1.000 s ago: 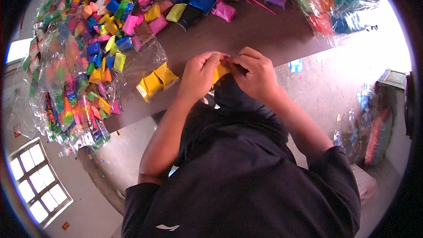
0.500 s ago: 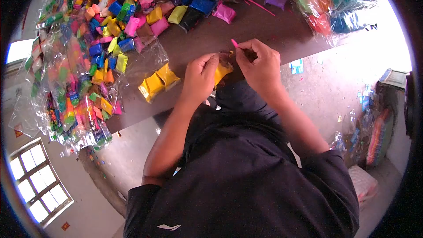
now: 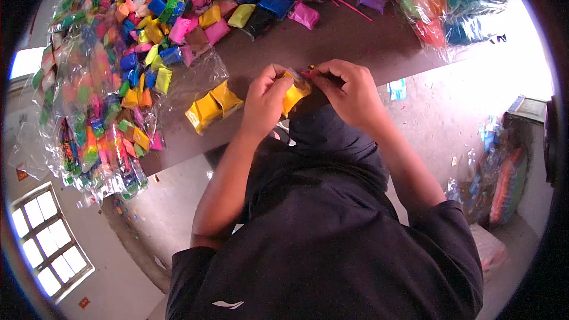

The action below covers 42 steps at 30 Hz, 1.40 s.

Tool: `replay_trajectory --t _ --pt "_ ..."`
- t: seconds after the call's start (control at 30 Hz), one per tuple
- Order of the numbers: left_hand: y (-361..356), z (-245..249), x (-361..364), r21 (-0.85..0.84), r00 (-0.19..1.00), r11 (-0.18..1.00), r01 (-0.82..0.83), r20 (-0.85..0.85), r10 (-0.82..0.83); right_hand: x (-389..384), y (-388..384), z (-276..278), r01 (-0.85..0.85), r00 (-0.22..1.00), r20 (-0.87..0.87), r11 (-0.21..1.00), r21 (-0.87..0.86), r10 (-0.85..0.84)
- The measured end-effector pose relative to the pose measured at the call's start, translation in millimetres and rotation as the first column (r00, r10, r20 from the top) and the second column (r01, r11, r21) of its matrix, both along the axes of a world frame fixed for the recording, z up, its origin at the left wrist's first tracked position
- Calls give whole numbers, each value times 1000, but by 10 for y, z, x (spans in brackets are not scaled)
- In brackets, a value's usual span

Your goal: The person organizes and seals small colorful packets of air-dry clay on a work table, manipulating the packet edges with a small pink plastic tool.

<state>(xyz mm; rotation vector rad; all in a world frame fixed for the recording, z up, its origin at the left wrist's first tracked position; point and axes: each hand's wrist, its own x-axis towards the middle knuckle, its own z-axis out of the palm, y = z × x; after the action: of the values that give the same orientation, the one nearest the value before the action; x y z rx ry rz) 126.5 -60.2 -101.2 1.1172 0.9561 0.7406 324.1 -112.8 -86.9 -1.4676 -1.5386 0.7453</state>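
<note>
The left hand [image 3: 267, 98] closed around a small yellow packet [image 3: 293, 96] over the table [image 3: 355, 47] edge, while the right hand [image 3: 349, 92] pinched a pink strip [image 3: 309, 73] at its top. A pair of yellow packets [image 3: 212, 105] lay nearby, seemingly finished. A big heap of coloured packets [image 3: 195, 6] lay beyond, apparently untouched.

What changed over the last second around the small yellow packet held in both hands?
The right hand lifted its thin pink stick off the small yellow plastic packet, then brought it back down to the packet's top. The left hand kept its grip on the packet. The pair of yellow packets on the brown table stayed put.
</note>
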Motion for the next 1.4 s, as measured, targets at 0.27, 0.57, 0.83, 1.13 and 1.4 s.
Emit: replay_trajectory --t 0.27,0.57,0.83,1.13,1.4 --pt "16 12 2 -102 998 993 55 31 -52 108 17 50 -92 995 29 995 39 91" --pt "1 32 21 -95 999 995 43 23 -41 101 10 20 -101 994 32 995 28 100" --pt "9 -88 15 161 987 985 57 -157 -31 84 70 -8 -119 990 85 990 81 112" --pt "-57 -30 56 122 989 992 -45 -134 61 -81 53 -25 28 998 45 988 151 -35" --pt "-24 1 26 60 999 998 21 -44 -18 117 -14 32 -67 995 75 996 54 63"
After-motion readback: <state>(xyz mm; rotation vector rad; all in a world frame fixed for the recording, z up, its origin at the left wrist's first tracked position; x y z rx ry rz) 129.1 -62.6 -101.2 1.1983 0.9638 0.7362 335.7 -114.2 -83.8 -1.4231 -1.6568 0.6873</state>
